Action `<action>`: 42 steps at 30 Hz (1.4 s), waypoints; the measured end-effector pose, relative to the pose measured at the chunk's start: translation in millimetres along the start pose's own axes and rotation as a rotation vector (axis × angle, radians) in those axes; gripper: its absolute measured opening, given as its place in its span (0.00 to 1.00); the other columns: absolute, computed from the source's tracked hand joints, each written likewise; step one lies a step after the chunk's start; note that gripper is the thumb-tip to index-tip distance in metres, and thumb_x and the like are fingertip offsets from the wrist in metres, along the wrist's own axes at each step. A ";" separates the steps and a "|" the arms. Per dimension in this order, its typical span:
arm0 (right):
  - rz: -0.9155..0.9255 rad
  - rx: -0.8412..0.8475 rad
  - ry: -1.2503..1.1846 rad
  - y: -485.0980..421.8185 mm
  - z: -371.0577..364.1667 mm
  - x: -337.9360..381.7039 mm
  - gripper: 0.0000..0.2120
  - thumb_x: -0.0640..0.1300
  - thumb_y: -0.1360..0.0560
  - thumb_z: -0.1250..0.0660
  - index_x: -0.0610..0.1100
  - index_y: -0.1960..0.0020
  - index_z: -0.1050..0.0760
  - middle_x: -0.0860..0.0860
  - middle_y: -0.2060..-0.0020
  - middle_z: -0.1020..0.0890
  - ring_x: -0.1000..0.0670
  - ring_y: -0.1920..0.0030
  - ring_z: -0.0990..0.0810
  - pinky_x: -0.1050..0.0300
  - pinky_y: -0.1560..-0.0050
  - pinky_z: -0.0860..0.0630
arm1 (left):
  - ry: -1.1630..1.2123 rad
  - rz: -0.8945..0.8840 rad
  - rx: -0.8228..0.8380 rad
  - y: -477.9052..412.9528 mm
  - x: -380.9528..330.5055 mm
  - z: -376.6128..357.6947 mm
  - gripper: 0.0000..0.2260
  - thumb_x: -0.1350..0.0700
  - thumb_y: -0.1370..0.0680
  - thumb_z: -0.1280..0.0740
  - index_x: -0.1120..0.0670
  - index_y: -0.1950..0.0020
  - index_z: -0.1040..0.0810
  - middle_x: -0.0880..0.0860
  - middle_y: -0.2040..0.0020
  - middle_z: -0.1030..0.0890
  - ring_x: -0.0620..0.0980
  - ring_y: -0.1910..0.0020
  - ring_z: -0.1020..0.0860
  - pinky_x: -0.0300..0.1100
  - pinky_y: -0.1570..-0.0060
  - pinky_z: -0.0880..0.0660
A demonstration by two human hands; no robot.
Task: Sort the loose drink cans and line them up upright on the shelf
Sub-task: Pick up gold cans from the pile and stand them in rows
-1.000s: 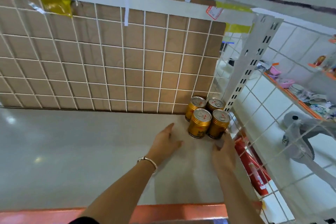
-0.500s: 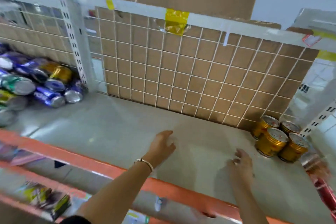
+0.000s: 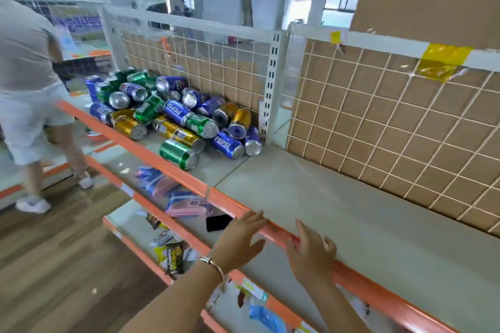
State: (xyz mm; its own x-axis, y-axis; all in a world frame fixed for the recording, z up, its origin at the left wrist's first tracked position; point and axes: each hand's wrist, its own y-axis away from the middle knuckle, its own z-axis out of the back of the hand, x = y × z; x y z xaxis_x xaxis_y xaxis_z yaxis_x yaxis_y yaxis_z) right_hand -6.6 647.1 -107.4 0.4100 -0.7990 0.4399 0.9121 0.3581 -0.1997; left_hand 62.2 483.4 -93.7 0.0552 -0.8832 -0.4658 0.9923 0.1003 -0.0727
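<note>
Over the orange front lip (image 3: pixel 176 176) of the shelf (image 3: pixel 351 211): both hands empty. Left hand (image 3: pixel 240 238) had fingers spread and relaxed, right at the edge. Right hand (image 3: pixel 311 254) same, loosely splayed, just beside it. Couldn't tell whether either actually touched the lip.

Pile of cans (image 3: pixel 173 116) sat well apart from the hands, up and to the left on the same shelf level, in the next bay past the slotted upright (image 3: pixel 272 89). All visible cans lay on their sides, heaped against the wire grid back (image 3: pixel 392 116), with blue, green and gold mixed. Long axes pointed every which way. Nearest outlier was a green can (image 3: pixel 178 154) at the front of the heap, close to the lip, one end facing roughly toward the hands. A blue Pepsi can (image 3: pixel 227 144) lay just behind it to the right, on a similar heading.

Left hand was nearer the pile, so my read: left leads, reaching left along the lip. Side-lying cans will likely roll if nudged, and pulling a low one may shift the heap.

Room: open lane of grey deck from hands to pile. Limits were the grid at the back, the lip in front and the upright at the bay joint. Another person (image 3: pixel 27 76) stood in the aisle beyond the pile, a possible clash on a long reach.
</note>
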 end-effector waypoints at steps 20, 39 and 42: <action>-0.053 0.352 -0.279 -164.1 -32.3 132.1 0.20 0.50 0.22 0.42 0.50 0.31 0.32 0.50 0.35 0.25 0.46 0.34 0.29 0.51 0.35 0.41 | 0.409 0.549 -0.451 -68.6 99.3 107.8 0.14 0.62 0.24 0.37 0.57 0.39 0.24 0.55 0.40 0.25 0.53 0.51 0.23 0.39 0.50 0.26; -0.346 0.329 -0.804 -305.3 -44.3 174.1 0.22 0.46 0.24 0.36 0.41 0.33 0.34 0.43 0.44 0.24 0.43 0.45 0.23 0.49 0.45 0.25 | 0.314 0.351 -0.449 -206.8 125.6 189.9 0.16 0.61 0.24 0.38 0.54 0.36 0.28 0.56 0.43 0.21 0.55 0.45 0.23 0.47 0.44 0.27; -0.392 0.315 -0.770 -322.1 -48.3 179.0 0.27 0.51 0.25 0.35 0.39 0.31 0.35 0.42 0.42 0.25 0.42 0.42 0.25 0.44 0.38 0.28 | 0.320 0.355 -0.402 -230.8 131.0 200.8 0.17 0.60 0.23 0.38 0.56 0.33 0.31 0.56 0.40 0.23 0.54 0.42 0.25 0.43 0.44 0.30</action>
State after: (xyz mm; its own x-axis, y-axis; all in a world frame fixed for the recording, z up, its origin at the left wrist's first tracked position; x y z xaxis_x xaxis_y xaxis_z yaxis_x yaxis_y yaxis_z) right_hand -227.1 365.4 -6.7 -0.1432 -0.3893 0.9099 0.8980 0.3353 0.2848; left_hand -137.3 252.6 39.2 0.2761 -0.5900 -0.7587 0.7969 0.5819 -0.1625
